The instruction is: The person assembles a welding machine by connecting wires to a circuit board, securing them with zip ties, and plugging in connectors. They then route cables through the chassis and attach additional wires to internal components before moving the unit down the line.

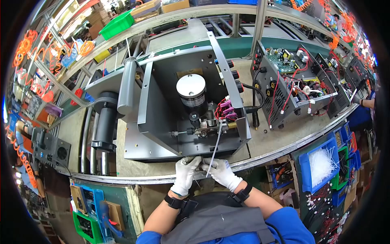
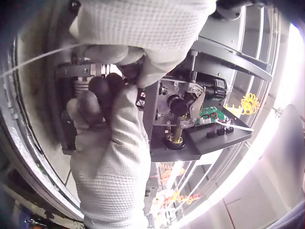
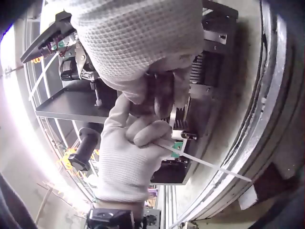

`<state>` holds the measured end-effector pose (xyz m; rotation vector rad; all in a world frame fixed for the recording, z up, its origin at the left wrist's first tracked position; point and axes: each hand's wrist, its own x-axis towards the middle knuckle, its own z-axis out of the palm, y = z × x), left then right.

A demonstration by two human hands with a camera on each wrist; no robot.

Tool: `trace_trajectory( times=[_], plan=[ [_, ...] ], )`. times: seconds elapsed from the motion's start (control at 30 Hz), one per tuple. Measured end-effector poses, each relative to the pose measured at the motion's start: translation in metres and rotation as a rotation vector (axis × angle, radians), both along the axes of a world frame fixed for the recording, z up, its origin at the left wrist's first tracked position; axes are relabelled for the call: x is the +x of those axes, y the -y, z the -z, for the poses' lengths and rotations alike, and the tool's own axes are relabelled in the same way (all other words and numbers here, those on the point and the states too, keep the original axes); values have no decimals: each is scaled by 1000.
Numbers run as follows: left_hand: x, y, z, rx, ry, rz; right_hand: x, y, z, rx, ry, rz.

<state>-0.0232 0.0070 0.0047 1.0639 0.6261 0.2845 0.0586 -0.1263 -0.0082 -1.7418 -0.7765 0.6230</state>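
In front of the dark metal casing (image 1: 162, 101), both gloved hands meet at its lower front edge. My left hand (image 1: 185, 175) has curled fingers and pinches a thin white cable tie (image 3: 209, 164), whose tail sticks out past the fingers. My right hand (image 1: 223, 175) bends its fingers close against the left fingertips; I cannot tell what is between them. A second white cable tie (image 1: 216, 146) hangs from the bundle of red and purple wires (image 1: 226, 110) inside the casing, its tail crossing in front of the right hand. Behind stands a silver-topped motor (image 1: 191, 87).
More casings with boards and wires (image 1: 300, 85) stand to the right on the workbench (image 1: 268, 142). A blue bin (image 1: 319, 164) of white ties sits at lower right. A black spool holder (image 1: 106, 122) juts out left of the casing. Green and blue bins (image 1: 87, 223) lie at lower left.
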Motion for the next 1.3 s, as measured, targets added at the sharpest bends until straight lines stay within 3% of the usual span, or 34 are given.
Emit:
trace_trajectory(
  times=[0.1,0.2,0.3,0.53,0.77,0.97,1.13,1.3],
  plan=[
    [1,-1,-1,-31,-1,24,-4,-2,1,-28,6,25],
    [0,-3,-3,10,-10,50,-7,-12,10,99,-246,115],
    [1,-3,-3,-36,8,50,-7,-7,-14,-39,-273,119],
    [-1,-12,-3,-36,10,112,8,-6,-10,77,-303,-25],
    [1,-9,-2,-133,94,50,9,-9,-9,25,-307,14],
    [5,-5,-25,-42,72,102,9,-11,-4,-108,-135,66],
    [1,-9,-12,10,20,161,6,-14,5,141,-18,142],
    [-1,-4,-1,97,-47,112,14,-12,12,33,35,59]
  ],
)
